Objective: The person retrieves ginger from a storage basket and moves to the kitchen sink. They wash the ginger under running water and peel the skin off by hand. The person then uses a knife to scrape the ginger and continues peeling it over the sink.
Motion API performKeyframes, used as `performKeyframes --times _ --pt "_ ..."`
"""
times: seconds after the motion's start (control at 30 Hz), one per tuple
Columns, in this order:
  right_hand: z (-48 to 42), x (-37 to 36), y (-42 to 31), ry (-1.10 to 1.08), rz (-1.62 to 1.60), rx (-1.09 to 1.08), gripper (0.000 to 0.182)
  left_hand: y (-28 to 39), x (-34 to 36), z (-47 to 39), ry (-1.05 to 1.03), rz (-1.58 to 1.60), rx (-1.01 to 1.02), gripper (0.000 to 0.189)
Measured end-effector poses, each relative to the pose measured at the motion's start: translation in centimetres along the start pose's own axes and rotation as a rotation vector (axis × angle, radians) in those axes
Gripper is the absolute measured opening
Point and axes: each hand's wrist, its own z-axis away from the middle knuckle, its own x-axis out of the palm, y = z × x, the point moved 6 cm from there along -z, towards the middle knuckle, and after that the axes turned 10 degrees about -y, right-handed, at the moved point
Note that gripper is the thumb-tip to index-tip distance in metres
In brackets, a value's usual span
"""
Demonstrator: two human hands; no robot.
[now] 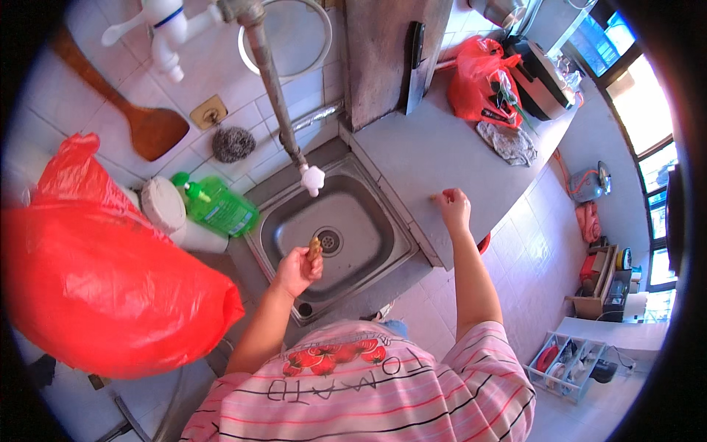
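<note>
My left hand (pixel 299 271) is closed around a small knobbly brown piece, which looks like ginger root (pixel 314 249), above the near left side of the stainless steel sink (pixel 353 204). Over the grey counter (pixel 409 160) on the right, my right hand (pixel 455 210) has its fingers curled together. A small yellowish-brown bit (pixel 433 196) shows at its fingertips, touching or just beside them. The tap (pixel 312 179) with a white end hangs over the sink's far side. A cleaver (pixel 416 69) stands upright against a wooden board (pixel 381 61) at the back of the counter.
A large red plastic bag (pixel 121 293) fills the left side, near a green pump bottle (pixel 221 207) and a white container (pixel 164 204). A wooden spatula (pixel 154 130) and a steel wool scourer (pixel 233 144) hang on the tiled wall. Another red bag (pixel 478 83) and a cloth (pixel 507 143) lie on the counter.
</note>
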Motion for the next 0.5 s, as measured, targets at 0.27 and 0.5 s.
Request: performKeyframes --times 0.27,0.5 --pt "-12.6 2.8 -7.5 -0.152 -0.767 0.065 0.039 1.2 -2.0 -0.8 0.143 -0.023 0.028 0.030" --pt "-25.5 6.8 -16.6 -0.365 -2.134 0.629 0.060 2.8 -1.9 0.3 0.266 -0.061 0.158 0.026"
